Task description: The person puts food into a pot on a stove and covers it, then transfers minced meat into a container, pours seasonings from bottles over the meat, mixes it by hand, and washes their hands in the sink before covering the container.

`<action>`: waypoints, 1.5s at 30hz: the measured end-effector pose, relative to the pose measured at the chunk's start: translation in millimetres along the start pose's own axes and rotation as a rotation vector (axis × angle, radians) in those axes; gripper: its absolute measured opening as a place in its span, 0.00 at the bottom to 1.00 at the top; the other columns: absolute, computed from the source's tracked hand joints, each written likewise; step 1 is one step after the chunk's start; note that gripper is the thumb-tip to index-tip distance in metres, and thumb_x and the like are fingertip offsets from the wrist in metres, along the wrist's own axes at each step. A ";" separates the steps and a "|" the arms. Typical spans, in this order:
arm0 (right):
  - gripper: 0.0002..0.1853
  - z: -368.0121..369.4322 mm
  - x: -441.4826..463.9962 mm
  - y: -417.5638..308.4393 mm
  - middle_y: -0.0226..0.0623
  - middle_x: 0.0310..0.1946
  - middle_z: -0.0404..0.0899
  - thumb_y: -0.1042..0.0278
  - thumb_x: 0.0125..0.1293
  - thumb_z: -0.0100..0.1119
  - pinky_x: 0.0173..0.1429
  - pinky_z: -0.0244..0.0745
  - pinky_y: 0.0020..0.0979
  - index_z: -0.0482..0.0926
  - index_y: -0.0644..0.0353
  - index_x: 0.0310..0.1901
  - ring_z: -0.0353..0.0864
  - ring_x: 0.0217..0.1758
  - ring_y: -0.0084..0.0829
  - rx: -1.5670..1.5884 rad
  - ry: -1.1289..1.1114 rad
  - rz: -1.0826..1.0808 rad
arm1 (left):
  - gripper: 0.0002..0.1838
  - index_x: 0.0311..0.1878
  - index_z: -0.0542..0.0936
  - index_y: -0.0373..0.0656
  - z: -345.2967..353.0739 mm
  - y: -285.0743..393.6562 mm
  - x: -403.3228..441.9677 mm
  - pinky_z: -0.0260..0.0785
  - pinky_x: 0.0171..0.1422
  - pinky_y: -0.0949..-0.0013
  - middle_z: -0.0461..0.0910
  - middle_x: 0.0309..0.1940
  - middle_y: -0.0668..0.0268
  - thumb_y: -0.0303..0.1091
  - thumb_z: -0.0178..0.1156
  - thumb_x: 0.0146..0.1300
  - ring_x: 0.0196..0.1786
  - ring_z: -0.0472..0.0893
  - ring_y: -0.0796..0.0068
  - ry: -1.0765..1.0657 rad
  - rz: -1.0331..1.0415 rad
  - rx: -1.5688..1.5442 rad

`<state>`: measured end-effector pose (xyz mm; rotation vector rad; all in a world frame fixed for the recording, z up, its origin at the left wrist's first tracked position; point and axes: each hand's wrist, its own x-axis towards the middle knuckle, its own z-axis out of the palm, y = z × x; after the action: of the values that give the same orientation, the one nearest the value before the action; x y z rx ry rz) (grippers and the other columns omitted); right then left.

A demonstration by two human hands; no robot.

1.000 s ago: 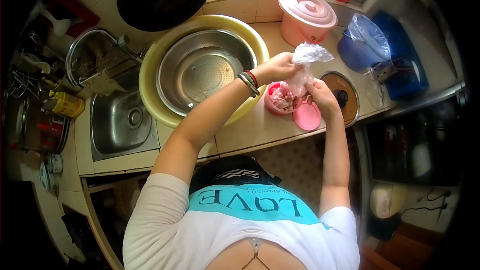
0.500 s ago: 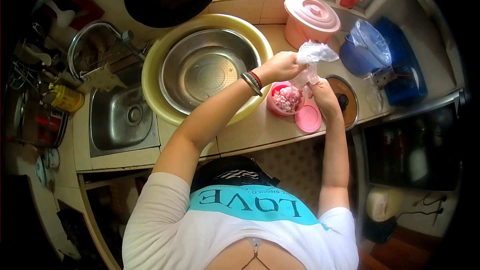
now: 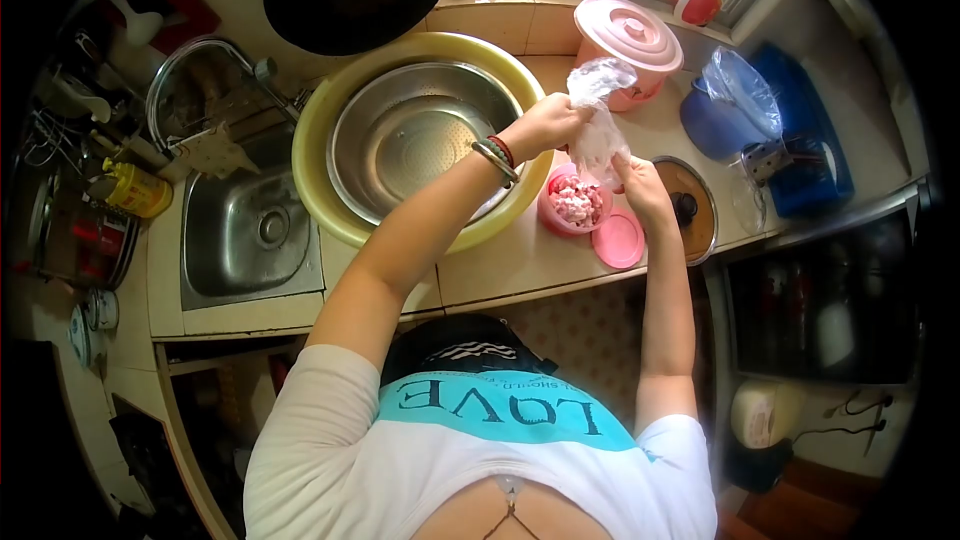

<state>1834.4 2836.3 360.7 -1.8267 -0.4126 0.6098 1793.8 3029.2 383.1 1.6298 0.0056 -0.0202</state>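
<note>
My left hand [image 3: 553, 125], with bangles at the wrist, grips a thin clear plastic bag [image 3: 598, 130] by its upper part. Lower on the same bag, my right hand [image 3: 643, 186] pinches it between thumb and fingers. The bag looks crumpled and stretched between both hands. Just below it stands a small pink tub [image 3: 567, 224] filled with chopped pinkish-white meat [image 3: 577, 200]. A round pink lid [image 3: 618, 241] lies on the counter beside the tub, near my right wrist. Behind that wrist is a round pan lid [image 3: 700, 180] with a black knob.
A steel colander [image 3: 350, 155] sits inside a large yellow basin [image 3: 312, 185], left of the tub. Farther left is the sink [image 3: 230, 275]. A lidded pink bucket [image 3: 627, 35] and a blue bin [image 3: 705, 120] with a plastic liner stand at the back right. The counter edge [image 3: 520, 290] runs in front.
Both hands have shifted slightly left, and the left has dipped a little. The bag is more spread out and hangs longer between them.
</note>
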 end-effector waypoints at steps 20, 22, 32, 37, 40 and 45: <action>0.10 15.1 -4.5 0.9 0.36 0.25 0.75 0.71 0.58 0.55 0.21 0.70 0.19 0.67 0.64 0.38 0.74 0.17 0.22 0.273 0.225 0.069 | 0.12 0.34 0.73 0.38 -10.1 -1.8 -4.1 0.70 0.32 0.71 0.75 0.27 0.69 0.38 0.53 0.54 0.27 0.75 0.78 0.018 -0.064 -0.088; 0.11 18.3 -4.9 -5.4 0.36 0.27 0.75 0.71 0.59 0.54 0.21 0.71 0.19 0.66 0.64 0.40 0.74 0.17 0.22 0.338 0.205 0.043 | 0.10 0.33 0.75 0.37 -4.6 -2.9 -7.8 0.70 0.30 0.66 0.76 0.22 0.64 0.34 0.55 0.51 0.22 0.76 0.69 0.076 0.098 0.031; 0.18 28.7 -13.1 -21.0 0.38 0.36 0.75 0.60 0.62 0.54 0.36 0.77 0.28 0.66 0.64 0.46 0.77 0.37 0.28 0.592 0.020 -0.101 | 0.07 0.23 0.71 0.37 11.6 1.0 -23.3 0.67 0.34 0.62 0.72 0.24 0.53 0.30 0.57 0.47 0.29 0.75 0.55 0.095 0.602 0.733; 0.10 21.9 -24.6 -34.6 0.36 0.30 0.76 0.70 0.61 0.55 0.32 0.76 0.27 0.71 0.66 0.40 0.77 0.29 0.25 0.458 0.214 -0.124 | 0.20 0.52 0.68 0.35 19.5 24.6 -35.0 0.71 0.45 0.71 0.76 0.35 0.60 0.26 0.56 0.55 0.40 0.77 0.73 -0.287 0.332 0.353; 0.03 -13.5 -6.0 -20.0 0.35 0.26 0.76 0.75 0.60 0.53 0.28 0.73 0.23 0.72 0.65 0.33 0.76 0.24 0.23 0.410 0.182 -0.165 | 0.23 0.58 0.64 0.38 11.0 22.4 -31.2 0.69 0.49 0.73 0.75 0.42 0.60 0.27 0.54 0.59 0.44 0.75 0.76 -0.268 0.317 0.218; 0.07 -144.9 18.7 -85.7 0.31 0.19 0.75 0.72 0.60 0.54 0.23 0.66 0.23 0.72 0.58 0.25 0.71 0.20 0.19 0.070 0.446 -0.324 | 0.16 0.50 0.72 0.38 -1.3 46.0 -47.4 0.69 0.44 0.71 0.75 0.40 0.59 0.30 0.56 0.58 0.40 0.76 0.71 -0.176 0.383 0.635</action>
<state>1936.6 2764.0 474.8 -1.7186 -0.3673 -0.0099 1747.2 3028.2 429.8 2.2315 -0.4916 0.1419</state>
